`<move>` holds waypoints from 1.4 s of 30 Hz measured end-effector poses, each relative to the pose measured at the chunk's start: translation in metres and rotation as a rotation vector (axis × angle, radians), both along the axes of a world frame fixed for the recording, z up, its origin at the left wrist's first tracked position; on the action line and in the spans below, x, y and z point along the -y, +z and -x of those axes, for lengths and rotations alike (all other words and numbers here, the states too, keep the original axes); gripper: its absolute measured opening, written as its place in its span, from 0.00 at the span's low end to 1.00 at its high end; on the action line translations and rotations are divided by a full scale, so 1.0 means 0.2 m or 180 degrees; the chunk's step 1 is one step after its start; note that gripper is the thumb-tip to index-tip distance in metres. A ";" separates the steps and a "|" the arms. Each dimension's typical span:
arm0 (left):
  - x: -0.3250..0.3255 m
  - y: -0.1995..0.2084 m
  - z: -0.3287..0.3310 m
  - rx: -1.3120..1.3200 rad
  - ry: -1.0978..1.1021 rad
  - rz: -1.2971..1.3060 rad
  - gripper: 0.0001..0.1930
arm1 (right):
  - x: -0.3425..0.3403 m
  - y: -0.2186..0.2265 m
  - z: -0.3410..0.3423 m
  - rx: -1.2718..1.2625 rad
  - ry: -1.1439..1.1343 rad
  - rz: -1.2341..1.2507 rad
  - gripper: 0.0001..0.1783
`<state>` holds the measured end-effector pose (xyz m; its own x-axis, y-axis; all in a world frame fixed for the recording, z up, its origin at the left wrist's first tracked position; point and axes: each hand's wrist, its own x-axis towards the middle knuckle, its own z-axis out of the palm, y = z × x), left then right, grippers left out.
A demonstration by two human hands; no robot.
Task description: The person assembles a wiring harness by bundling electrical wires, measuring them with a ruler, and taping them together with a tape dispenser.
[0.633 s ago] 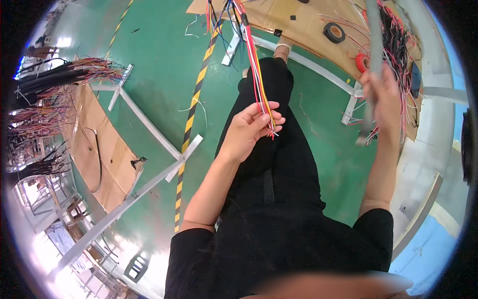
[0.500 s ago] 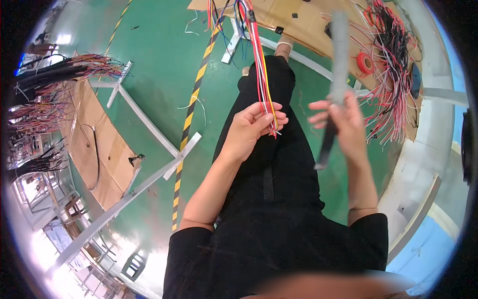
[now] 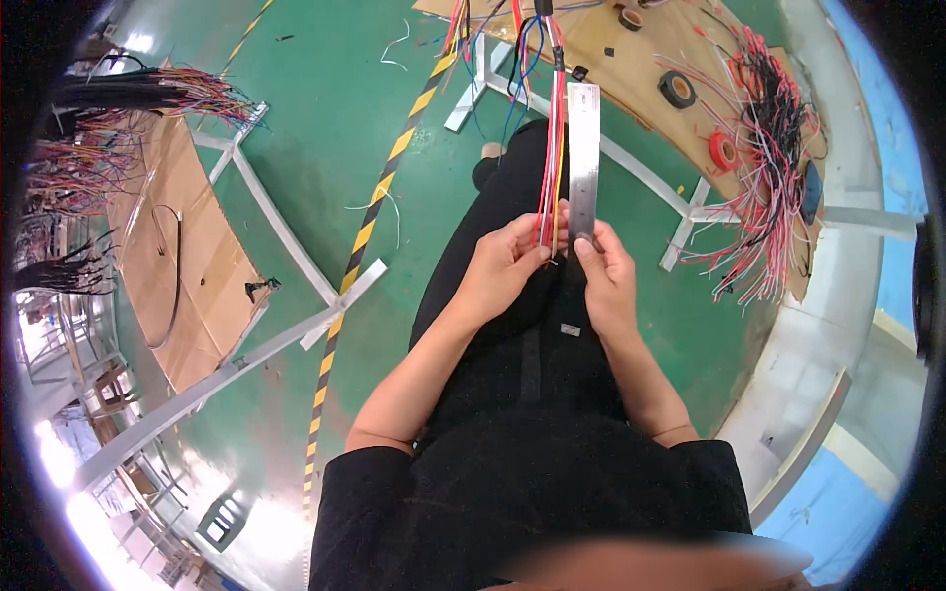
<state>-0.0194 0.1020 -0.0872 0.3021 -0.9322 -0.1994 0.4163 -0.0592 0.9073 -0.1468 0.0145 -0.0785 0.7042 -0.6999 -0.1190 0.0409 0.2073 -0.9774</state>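
Observation:
My left hand (image 3: 507,264) pinches the lower ends of a bundle of red, white and yellow wires (image 3: 553,148), which runs up to black tape and a sleeve at the top. Beside the bundle, on its right, a metal ruler (image 3: 584,138) stands lengthwise, gripped low down by my right hand (image 3: 608,276) with the thumb on its face. Below that hand the ruler's dark lower part reaches down over my black trousers. Ruler and wires lie nearly parallel and close together; whether they touch I cannot tell.
At the upper right, a cardboard-covered bench (image 3: 631,79) carries black tape (image 3: 677,89), red tape (image 3: 722,151) and a heap of wires (image 3: 774,167). On the left, more wire bundles (image 3: 148,94) lie by a cardboard sheet (image 3: 187,266) on a metal frame (image 3: 286,222). Striped tape (image 3: 379,197) crosses the green floor.
My right hand has brought the ruler left, from well apart to right beside the wires. The left hand keeps its pinch on the bundle, which now hangs slightly farther right.

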 end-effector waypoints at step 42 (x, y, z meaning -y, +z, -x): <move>0.02 -0.12 0.07 -0.0049 0.0357 -0.0290 0.12 | 0.02 0.01 -0.10 -0.0157 0.0006 0.0230 0.19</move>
<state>-0.0330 0.0984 -0.1104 0.3996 -0.8706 -0.2870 0.4389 -0.0932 0.8937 -0.1261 0.0107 -0.0772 0.7001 -0.7066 -0.1029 -0.0080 0.1363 -0.9906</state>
